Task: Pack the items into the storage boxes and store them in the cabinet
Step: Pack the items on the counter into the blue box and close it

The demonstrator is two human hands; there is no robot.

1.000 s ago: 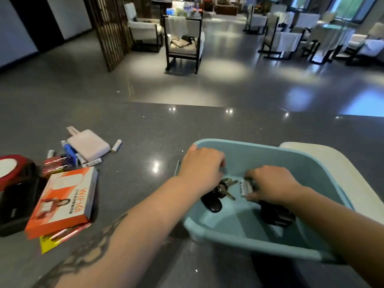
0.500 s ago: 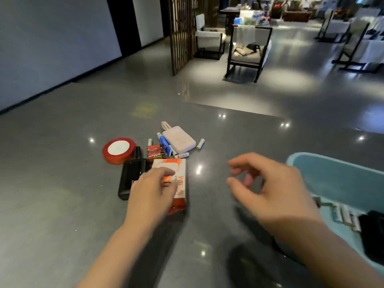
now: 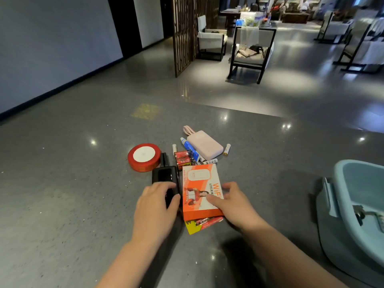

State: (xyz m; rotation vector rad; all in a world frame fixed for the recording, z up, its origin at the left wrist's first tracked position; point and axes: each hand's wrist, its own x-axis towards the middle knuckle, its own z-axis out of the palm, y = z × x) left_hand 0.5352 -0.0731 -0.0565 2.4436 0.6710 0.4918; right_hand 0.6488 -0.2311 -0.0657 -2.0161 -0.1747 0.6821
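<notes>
On the grey counter lies an orange WiFi box (image 3: 199, 190). My right hand (image 3: 230, 202) grips it, thumb on its top face and fingers round its right edge. My left hand (image 3: 155, 206) closes over the near end of a black device (image 3: 164, 176) just left of the box, thumb along its right side. A yellow pack of red batteries (image 3: 202, 223) sticks out from under the box. The light blue storage box (image 3: 340, 196) stands at the right edge, with keys (image 3: 360, 214) inside.
Behind the orange box lie a red tape roll (image 3: 144, 156), red batteries (image 3: 184, 160), a blue tube (image 3: 190, 149), a pink power bank (image 3: 204, 147) and loose white batteries (image 3: 227, 149). Chairs stand on the floor beyond the counter's far edge.
Both hands left the blue storage box and swung left to the pile. My left hand shifted from the orange box to the black device; my right hand came down onto the orange box.
</notes>
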